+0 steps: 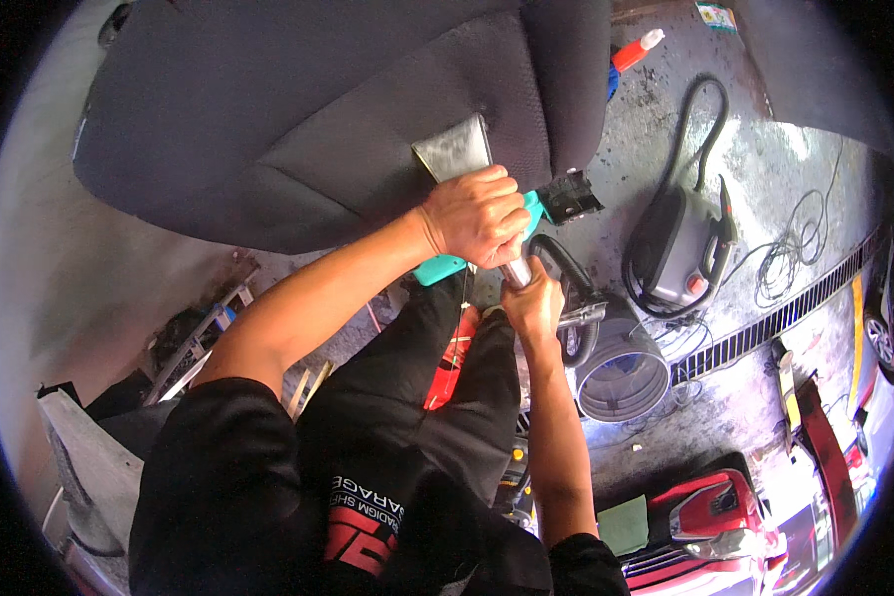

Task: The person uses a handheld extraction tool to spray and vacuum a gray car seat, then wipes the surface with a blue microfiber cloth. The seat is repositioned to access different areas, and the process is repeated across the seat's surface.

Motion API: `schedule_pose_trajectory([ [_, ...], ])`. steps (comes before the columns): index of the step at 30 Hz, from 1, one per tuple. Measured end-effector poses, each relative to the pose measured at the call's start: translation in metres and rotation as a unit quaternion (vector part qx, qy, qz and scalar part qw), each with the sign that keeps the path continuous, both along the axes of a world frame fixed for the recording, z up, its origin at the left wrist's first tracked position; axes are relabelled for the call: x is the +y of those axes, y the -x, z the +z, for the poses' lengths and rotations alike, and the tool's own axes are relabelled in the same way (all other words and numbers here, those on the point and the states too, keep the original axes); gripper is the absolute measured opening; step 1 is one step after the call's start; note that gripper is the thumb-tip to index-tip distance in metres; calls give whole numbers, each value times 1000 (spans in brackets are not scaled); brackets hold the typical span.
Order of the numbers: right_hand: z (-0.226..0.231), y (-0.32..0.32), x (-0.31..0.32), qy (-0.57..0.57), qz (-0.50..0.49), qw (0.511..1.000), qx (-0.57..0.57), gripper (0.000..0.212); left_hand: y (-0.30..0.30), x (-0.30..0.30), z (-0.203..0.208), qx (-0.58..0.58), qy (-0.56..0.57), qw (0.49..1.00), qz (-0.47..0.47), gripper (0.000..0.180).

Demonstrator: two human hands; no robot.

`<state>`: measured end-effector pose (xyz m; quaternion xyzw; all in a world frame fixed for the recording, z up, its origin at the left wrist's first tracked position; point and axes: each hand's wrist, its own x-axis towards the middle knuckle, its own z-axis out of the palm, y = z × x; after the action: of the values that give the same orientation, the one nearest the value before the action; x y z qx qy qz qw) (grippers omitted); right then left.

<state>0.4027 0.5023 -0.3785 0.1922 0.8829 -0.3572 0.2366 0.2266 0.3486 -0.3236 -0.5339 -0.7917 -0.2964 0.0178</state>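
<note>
A dark grey fabric car seat (pixel 338 109) fills the upper left, its cloth surface towards me. Flat against the fabric lies the wide, clear-and-metal head of a vacuum nozzle (pixel 455 149). My left hand (pixel 479 217) is wrapped round the nozzle's neck just below that head. Lower on the same tool, my right hand (pixel 534 300) grips the silver tube, a short piece of which shows between both hands. A black ribbed hose (pixel 574 343) curves beside my right hand; where it joins the tube is hidden. Teal pieces (pixel 440 269) of something show below the seat edge, mostly covered.
On the floor to the right stands a grey machine (pixel 675 248) with a looped hose. A round grey drum (pixel 623 377) sits nearer, beside a long drain grate (pixel 775 323). Loose cables (pixel 795 248) trail there. Red car parts (pixel 715 517) lie lower right; a red-and-white bottle (pixel 636 50) is beyond the seat.
</note>
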Motion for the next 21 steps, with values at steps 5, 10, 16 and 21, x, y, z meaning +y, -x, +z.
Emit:
schedule_pose_trajectory([
  [5, -14, -23, 15, -5, 2, 1000, -24, 26, -23, 10, -34, -19, -10, 1000, -6, 20],
  [10, -26, -43, 25, -24, 5, 998, -56, 26, -43, 20, -64, -36, -10, 999, -7, 20],
  [16, -49, -64, 34, -65, 22, 994, -90, 27, -63, 27, -99, -53, -15, 998, -17, 21],
  [21, -64, -73, 39, -78, 38, 989, -122, 28, -75, 32, -122, -70, -12, 997, -18, 22],
])
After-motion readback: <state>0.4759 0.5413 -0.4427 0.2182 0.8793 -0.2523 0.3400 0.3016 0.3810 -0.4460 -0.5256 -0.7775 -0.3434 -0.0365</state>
